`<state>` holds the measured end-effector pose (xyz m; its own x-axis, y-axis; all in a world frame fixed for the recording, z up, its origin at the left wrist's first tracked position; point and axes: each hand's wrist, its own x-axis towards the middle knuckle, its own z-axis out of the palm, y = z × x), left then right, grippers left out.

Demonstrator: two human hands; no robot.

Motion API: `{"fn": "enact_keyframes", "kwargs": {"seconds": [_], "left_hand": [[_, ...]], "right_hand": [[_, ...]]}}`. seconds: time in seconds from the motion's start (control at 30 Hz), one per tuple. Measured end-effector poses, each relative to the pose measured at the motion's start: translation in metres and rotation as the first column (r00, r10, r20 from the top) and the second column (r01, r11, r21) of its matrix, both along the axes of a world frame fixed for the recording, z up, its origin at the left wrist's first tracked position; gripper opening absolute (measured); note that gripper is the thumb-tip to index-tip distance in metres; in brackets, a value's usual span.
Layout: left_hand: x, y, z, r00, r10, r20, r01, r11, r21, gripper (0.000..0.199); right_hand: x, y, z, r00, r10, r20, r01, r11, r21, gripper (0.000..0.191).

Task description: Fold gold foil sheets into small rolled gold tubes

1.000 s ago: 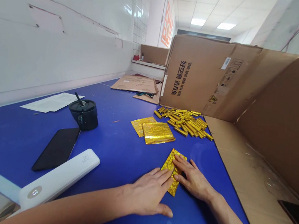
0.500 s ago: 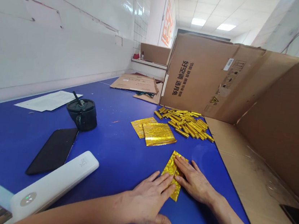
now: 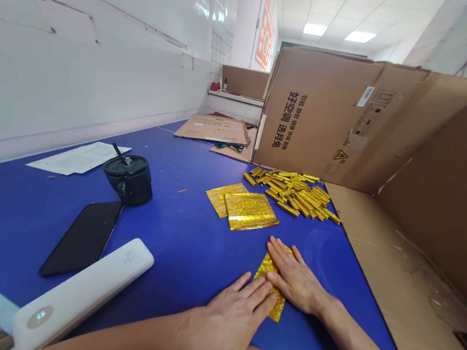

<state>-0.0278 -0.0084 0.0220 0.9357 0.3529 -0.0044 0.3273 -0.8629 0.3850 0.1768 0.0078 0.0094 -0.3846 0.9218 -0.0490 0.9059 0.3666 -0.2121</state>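
Gold foil strip (image 3: 277, 310) nr worktop (image 3: 184, 248) R edge; L hand (image 3: 234, 323), R hand (image 3: 299, 282) flat atop, grasping nothing; best pressed evenly, edges aligned.

Indoor workspace, probably small workshop or packing spot in an office-type room; exact kind unclear. Clues, clock from picture centre: panel ceiling (image 3: 343, 4) with flat lights (image 3: 360, 36) at 1, plain white wall (image 3: 105, 40) at 10, big printed carton (image 3: 322, 112) at 2, flattened cardboard (image 3: 213, 129) at 11, blue worktop (image 3: 185, 220) at 7, heap of gold foil rolls (image 3: 295, 193) at 3, lidded mug (image 3: 134, 183) at 9.
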Motion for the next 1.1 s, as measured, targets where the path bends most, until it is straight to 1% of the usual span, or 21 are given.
{"fn": "enact_keyframes", "kwargs": {"seconds": [0.1, 0.23, 0.33, 0.4, 0.5, 0.6, 0.67, 0.7, 0.77, 0.83, 1.0, 1.1], "left_hand": [[-0.001, -0.002, 0.0, 1.0, 0.003, -0.004, -0.003, 1.0, 0.003, 0.08], [-0.004, -0.006, -0.001, 1.0, -0.002, -0.014, 0.002, 1.0, 0.001, 0.079], [-0.008, -0.011, -0.002, 1.0, -0.014, -0.028, 0.014, 1.0, 0.004, 0.081], [-0.01, -0.014, 0.001, 0.999, -0.017, -0.047, 0.018, 1.0, 0.01, 0.082], [-0.012, -0.015, 0.008, 0.997, -0.025, -0.072, 0.027, 0.999, 0.033, 0.078], [-0.008, -0.01, 0.018, 0.999, 0.0, -0.042, 0.002, 0.998, 0.057, 0.07], [-0.004, -0.004, 0.023, 0.999, 0.044, -0.015, -0.043, 0.996, 0.079, 0.055], [-0.003, -0.001, 0.024, 0.998, 0.059, -0.005, -0.058, 0.993, 0.105, 0.051], [0.0, 0.002, 0.024, 0.998, 0.062, -0.001, -0.061, 0.984, 0.169, 0.049], [0.001, 0.001, 0.02, 0.998, 0.056, -0.007, -0.054, 0.975, 0.214, 0.051], [0.008, -0.015, 0.009, 0.996, 0.089, -0.018, -0.081, 0.962, 0.26, 0.057], [0.015, -0.021, 0.006, 0.992, 0.125, -0.026, -0.113, 0.952, 0.285, 0.056]], "right_hand": [[0.005, 0.01, -0.003, 0.997, -0.052, 0.052, 0.051, 0.998, 0.022, 0.06], [0.003, 0.012, -0.003, 0.995, -0.053, 0.082, 0.05, 0.998, 0.033, 0.062], [0.002, 0.011, -0.003, 0.994, -0.051, 0.097, 0.048, 0.998, 0.032, 0.065], [0.002, 0.011, -0.003, 0.993, -0.054, 0.1, 0.051, 0.998, 0.034, 0.065], [0.002, 0.012, -0.005, 0.994, -0.055, 0.096, 0.051, 0.998, 0.043, 0.066], [0.003, 0.012, -0.006, 0.995, -0.042, 0.088, 0.038, 0.998, 0.046, 0.071], [0.004, 0.012, -0.006, 0.996, -0.03, 0.081, 0.027, 0.999, 0.046, 0.076], [0.004, 0.012, -0.006, 0.997, -0.026, 0.077, 0.022, 0.999, 0.044, 0.079], [0.005, 0.011, -0.005, 0.998, -0.02, 0.067, 0.018, 0.999, 0.035, 0.083], [0.006, 0.012, -0.003, 0.998, -0.007, 0.057, 0.005, 1.0, 0.019, 0.085], [0.006, 0.016, 0.003, 0.997, 0.068, 0.034, -0.067, 0.998, -0.019, 0.09], [0.005, 0.019, 0.002, 0.996, 0.085, 0.013, -0.085, 0.996, 0.002, 0.089]]}}
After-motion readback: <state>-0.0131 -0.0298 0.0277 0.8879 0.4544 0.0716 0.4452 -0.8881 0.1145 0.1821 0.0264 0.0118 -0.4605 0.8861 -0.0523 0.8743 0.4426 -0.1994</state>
